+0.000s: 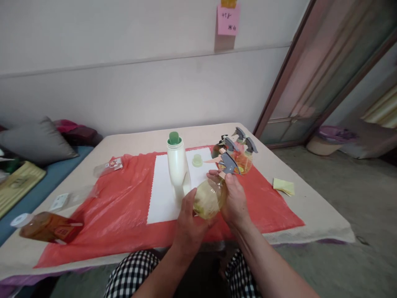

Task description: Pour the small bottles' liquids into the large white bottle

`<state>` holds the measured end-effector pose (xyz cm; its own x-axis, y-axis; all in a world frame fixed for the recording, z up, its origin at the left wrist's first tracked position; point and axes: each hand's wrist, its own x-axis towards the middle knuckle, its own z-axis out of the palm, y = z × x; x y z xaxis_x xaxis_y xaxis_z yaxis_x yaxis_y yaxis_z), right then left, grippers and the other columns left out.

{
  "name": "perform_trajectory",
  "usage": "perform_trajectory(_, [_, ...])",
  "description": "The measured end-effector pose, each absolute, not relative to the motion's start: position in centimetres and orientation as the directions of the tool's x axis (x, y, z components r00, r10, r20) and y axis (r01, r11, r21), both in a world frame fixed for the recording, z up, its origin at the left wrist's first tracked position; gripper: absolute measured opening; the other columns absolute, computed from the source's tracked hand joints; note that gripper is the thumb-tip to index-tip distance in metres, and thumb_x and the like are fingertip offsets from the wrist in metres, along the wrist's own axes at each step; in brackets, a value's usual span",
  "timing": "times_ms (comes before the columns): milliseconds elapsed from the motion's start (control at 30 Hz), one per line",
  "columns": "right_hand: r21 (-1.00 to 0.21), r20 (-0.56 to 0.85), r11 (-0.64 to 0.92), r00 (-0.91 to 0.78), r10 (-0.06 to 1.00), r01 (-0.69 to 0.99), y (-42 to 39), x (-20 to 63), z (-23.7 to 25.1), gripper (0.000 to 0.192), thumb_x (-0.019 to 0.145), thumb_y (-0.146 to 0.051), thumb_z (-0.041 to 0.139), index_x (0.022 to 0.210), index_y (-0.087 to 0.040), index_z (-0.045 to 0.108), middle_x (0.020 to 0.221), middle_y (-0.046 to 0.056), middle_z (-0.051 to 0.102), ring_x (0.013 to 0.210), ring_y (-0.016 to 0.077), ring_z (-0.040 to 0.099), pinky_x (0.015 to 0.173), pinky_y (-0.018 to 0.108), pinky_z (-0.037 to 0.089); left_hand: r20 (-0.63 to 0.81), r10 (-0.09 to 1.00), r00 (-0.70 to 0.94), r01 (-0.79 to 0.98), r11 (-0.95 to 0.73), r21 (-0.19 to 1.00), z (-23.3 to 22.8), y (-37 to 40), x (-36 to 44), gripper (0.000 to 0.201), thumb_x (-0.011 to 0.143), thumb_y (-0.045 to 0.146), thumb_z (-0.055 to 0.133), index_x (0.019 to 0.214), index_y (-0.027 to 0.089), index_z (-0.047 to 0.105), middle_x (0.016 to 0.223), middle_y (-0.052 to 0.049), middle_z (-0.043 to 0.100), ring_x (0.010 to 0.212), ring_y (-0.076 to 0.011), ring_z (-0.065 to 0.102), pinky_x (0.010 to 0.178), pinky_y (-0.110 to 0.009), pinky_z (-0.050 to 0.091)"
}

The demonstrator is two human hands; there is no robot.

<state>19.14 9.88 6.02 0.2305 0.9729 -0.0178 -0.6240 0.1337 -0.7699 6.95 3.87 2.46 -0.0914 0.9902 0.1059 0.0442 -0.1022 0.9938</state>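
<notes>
Between my two hands is a round clear spray bottle (207, 200) with a yellowish tint, tilted above the table's near side. My left hand (189, 215) wraps its lower left side. My right hand (236, 198) grips it near the neck, just below the grey trigger head (228, 163). Behind it stands a tall white bottle (177, 165) with its green spout (174, 138) uncovered. A pale green cap (197, 160) rests on the white sheet (161, 203). Several more spray bottles (243, 159) with grey triggers stand together at the back right.
Red plastic sheeting (124, 198) covers much of the table (322, 219). At the left lies a bottle of brown liquid (46, 227), near clear plastic packaging (74, 196). Yellow sticky notes (283, 186) lie at the right. A pink note (228, 20) hangs on the wall.
</notes>
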Motion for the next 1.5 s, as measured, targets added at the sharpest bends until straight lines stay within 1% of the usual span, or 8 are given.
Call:
perform_trajectory(100, [-0.737, 0.008, 0.17, 0.244, 0.97, -0.654, 9.8, 19.4, 6.4, 0.033, 0.079, -0.053, 0.074, 0.093, -0.024, 0.067, 0.087, -0.001, 0.071, 0.083, 0.0162, 0.067, 0.081, 0.032, 0.054, 0.096, 0.994, -0.046, -0.017, -0.097, 0.995, 2.5, 4.1, 6.6, 0.089, 0.062, 0.039, 0.091, 0.14, 0.031, 0.049, 0.142, -0.011, 0.051, 0.122, -0.0299, 0.057, 0.096, -0.04, 0.053])
perform_trajectory(333, [-0.793, 0.021, 0.111, 0.154, 0.988, -0.599, 9.3, 20.0, 6.9, 0.034, 0.079, -0.055, 0.074, 0.089, -0.022, 0.068, 0.083, 0.001, 0.069, 0.079, 0.0166, 0.066, 0.075, 0.031, 0.052, -0.17, 0.924, 0.343, -0.397, 0.307, 0.865, 4.3, 4.7, 5.0, 0.066, 0.075, 0.049, 0.079, 0.13, 0.022, 0.055, 0.12, -0.012, 0.062, 0.102, -0.0248, 0.066, 0.083, -0.038, 0.053])
perform_trajectory(467, [-0.859, 0.025, 0.099, 0.153, 0.988, -0.503, 9.3, 19.9, 6.0, 0.033, 0.078, -0.053, 0.076, 0.085, -0.02, 0.071, 0.089, 0.003, 0.072, 0.081, 0.0172, 0.066, 0.074, 0.03, 0.051, -0.121, 0.973, 0.195, -0.284, 0.175, 0.943, 5.0, 4.2, 5.7, 0.075, 0.055, 0.027, 0.092, 0.119, 0.023, 0.052, 0.109, -0.005, 0.063, 0.099, -0.0197, 0.063, 0.088, -0.034, 0.051])
perform_trajectory(767, [-0.846, 0.044, 0.091, 0.101, 0.994, -0.525, 9.4, 19.0, 5.6, 0.032, 0.081, -0.051, 0.075, 0.096, -0.023, 0.071, 0.098, 0.004, 0.072, 0.085, 0.0182, 0.066, 0.073, 0.031, 0.051, -0.028, 0.984, -0.174, 0.226, 0.067, 0.972, 3.8, 4.0, 7.2, 0.088, 0.053, 0.023, 0.087, 0.128, 0.024, 0.041, 0.127, -0.012, 0.057, 0.11, -0.0284, 0.06, 0.096, -0.045, 0.05])
perform_trajectory(1067, [-0.907, 0.092, 0.054, -0.071, 0.993, -0.418, 8.5, 19.8, 6.1, 0.031, 0.085, -0.053, 0.068, 0.088, -0.022, 0.073, 0.096, 0.007, 0.073, 0.093, 0.0235, 0.067, 0.084, 0.038, 0.053, -0.071, 0.92, 0.386, -0.125, 0.129, 0.984, 6.2, 4.9, 3.7, 0.065, 0.071, 0.035, 0.082, 0.129, 0.021, 0.056, 0.116, -0.007, 0.063, 0.107, -0.0239, 0.06, 0.096, -0.039, 0.047])
perform_trajectory(1200, [-0.965, 0.142, 0.113, -0.107, 0.984, -0.238, 8.3, 19.6, 5.8, 0.029, 0.085, -0.051, 0.069, 0.091, -0.023, 0.077, 0.103, 0.007, 0.076, 0.101, 0.0242, 0.068, 0.093, 0.037, 0.051, -0.102, 0.921, 0.375, -0.12, 0.157, 0.98, 6.4, 4.5, 3.4, 0.077, 0.064, 0.022, 0.086, 0.134, 0.025, 0.054, 0.125, -0.006, 0.063, 0.116, -0.0248, 0.059, 0.103, -0.041, 0.044])
perform_trajectory(1367, [-0.928, 0.277, 0.162, -0.334, 0.901, -0.334, 8.3, 19.3, 5.3, 0.056, 0.081, -0.062, 0.07, 0.127, -0.031, 0.069, 0.13, 0.008, 0.07, 0.12, 0.0298, 0.064, 0.103, 0.045, 0.049, -0.114, 0.922, 0.369, -0.05, 0.142, 0.989, 7.3, 4.3, 1.2, 0.082, 0.052, 0.019, 0.092, 0.127, 0.022, 0.06, 0.118, -0.008, 0.067, 0.111, -0.028, 0.062, 0.098, -0.041, 0.049])
perform_trajectory(1500, [-0.881, 0.263, 0.152, -0.196, 0.945, -0.448, 8.8, 19.6, 4.8, 0.057, 0.089, -0.064, 0.058, 0.135, -0.032, 0.061, 0.138, 0.009, 0.065, 0.131, 0.0299, 0.057, 0.11, 0.048, 0.043, 0.003, 1.0, 0.01, -0.139, -0.002, 0.99, 9.1, 6.1, -3.2, 0.073, 0.063, 0.028, 0.087, 0.13, 0.025, 0.057, 0.124, -0.009, 0.067, 0.115, -0.0271, 0.063, 0.097, -0.037, 0.05])
